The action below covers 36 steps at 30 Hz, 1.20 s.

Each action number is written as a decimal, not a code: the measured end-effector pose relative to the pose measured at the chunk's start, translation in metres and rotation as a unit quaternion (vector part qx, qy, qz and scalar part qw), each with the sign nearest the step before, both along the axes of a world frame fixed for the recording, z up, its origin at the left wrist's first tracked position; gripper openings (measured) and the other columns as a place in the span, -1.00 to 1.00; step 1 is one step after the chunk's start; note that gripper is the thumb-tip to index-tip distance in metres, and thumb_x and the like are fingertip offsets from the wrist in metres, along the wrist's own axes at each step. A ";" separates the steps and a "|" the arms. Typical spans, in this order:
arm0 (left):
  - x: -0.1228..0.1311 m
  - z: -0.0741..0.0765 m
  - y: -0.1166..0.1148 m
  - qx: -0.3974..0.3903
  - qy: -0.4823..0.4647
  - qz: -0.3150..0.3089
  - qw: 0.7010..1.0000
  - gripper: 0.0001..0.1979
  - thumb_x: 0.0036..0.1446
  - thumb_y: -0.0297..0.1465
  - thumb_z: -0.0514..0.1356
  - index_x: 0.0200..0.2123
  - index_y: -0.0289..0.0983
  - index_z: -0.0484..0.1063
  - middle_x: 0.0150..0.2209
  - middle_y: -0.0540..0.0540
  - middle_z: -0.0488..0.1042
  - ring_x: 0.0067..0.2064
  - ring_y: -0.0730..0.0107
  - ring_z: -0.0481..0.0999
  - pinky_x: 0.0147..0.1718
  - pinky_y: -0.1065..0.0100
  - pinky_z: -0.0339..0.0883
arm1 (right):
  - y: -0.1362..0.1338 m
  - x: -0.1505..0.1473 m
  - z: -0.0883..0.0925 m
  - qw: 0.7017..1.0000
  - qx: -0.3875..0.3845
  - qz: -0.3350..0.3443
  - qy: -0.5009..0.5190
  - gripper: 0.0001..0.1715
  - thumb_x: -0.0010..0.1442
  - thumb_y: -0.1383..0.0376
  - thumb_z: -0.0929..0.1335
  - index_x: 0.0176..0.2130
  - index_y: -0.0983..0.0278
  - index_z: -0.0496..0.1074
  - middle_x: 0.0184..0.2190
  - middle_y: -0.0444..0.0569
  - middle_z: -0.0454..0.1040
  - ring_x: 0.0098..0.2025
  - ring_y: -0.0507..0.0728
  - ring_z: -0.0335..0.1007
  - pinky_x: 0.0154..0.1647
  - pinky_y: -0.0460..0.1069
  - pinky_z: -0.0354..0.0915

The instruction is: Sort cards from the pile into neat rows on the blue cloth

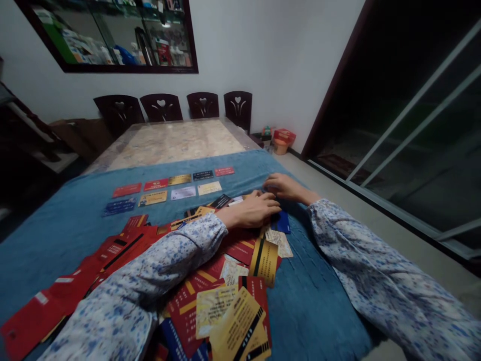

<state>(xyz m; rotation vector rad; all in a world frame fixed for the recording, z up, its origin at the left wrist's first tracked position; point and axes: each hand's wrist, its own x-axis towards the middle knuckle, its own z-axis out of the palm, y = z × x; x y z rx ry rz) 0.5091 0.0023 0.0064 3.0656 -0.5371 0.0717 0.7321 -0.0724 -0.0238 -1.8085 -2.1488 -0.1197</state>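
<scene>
My left hand (256,208) lies across the far right part of a loose pile of cards, fingers stretched out and apart. A blue card (280,221) shows just beside its fingertips. Close by, my right hand (283,187) rests at the pile's far right edge with loosely bent, spread fingers; no card shows in it. Its fingertips are partly hidden. Gold cards (264,260), red cards (184,306) and pale yellow cards (215,310) overlap toward me. My left sleeve covers part of the pile.
Two rows of cards lie apart, including a purple-white card (183,192) and a gold card (179,179). Red packets (108,255) spread at the left. A blue cloth (311,301) covers the table's near part. Dark chairs (203,105) stand at the far end.
</scene>
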 end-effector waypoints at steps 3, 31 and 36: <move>0.002 -0.003 -0.001 0.003 0.012 -0.025 1.000 -0.58 0.36 -0.50 0.01 0.22 -0.18 0.39 0.32 -0.13 0.41 0.35 0.11 0.25 0.17 0.07 0.07 | -0.007 -0.002 -0.003 1.000 0.011 0.004 0.009 -0.70 0.25 0.38 0.33 -0.11 0.26 0.63 -0.16 0.12 0.58 -0.12 0.20 0.46 -0.11 0.03 0.34; -0.001 -0.014 0.003 0.056 -0.047 0.057 0.996 -0.76 0.34 -0.26 0.16 -0.15 -0.33 0.48 0.03 -0.31 0.50 0.13 0.03 0.39 0.05 0.12 0.25 | -0.067 -0.041 0.003 1.000 0.002 -0.003 0.011 -0.71 0.33 0.22 0.34 -0.04 0.25 0.59 -0.18 0.12 0.55 -0.14 0.22 0.45 -0.09 0.11 0.37; -0.001 -0.016 0.002 0.053 -0.039 0.065 0.996 -0.73 0.35 -0.25 0.16 -0.10 -0.35 0.48 -0.01 -0.32 0.52 0.10 0.00 0.42 0.02 0.12 0.27 | -0.074 -0.050 0.012 0.999 -0.033 -0.002 0.005 -0.66 0.33 0.09 0.37 -0.14 0.28 0.59 -0.22 0.11 0.54 -0.16 0.24 0.44 -0.12 0.12 0.35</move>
